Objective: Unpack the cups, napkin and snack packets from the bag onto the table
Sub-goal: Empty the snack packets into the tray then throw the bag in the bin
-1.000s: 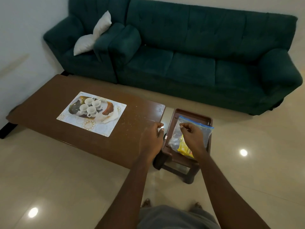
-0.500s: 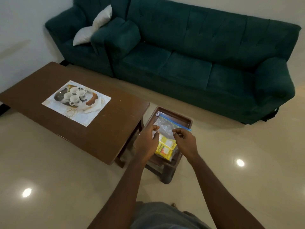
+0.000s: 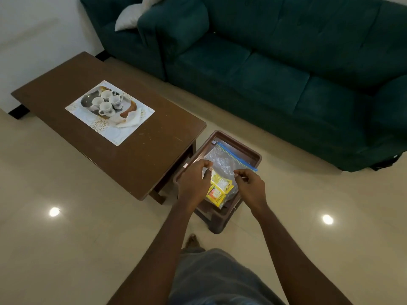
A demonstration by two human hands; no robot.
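Note:
A clear zip bag (image 3: 222, 160) with a blue zip strip lies on a brown plastic stool (image 3: 253, 155) right of the table. Yellow snack packets (image 3: 219, 189) show through its near end. My left hand (image 3: 193, 183) pinches the bag's left edge with curled fingers. My right hand (image 3: 251, 186) pinches the plastic on the bag's right side. On the brown table (image 3: 141, 157) lies a white placemat (image 3: 123, 137) carrying a dark tray with several white cups (image 3: 105, 103) and a white napkin (image 3: 132, 119).
A dark green sofa (image 3: 275, 62) with a white cushion (image 3: 130, 17) runs along the far side, close behind the stool. Glossy tile floor (image 3: 77, 238) surrounds the table and stool. My legs and a foot show at the bottom edge.
My left hand moved from the table corner onto the bag's left edge. My right hand slid to the bag's right side. The camera view shifted, so the table sits further left.

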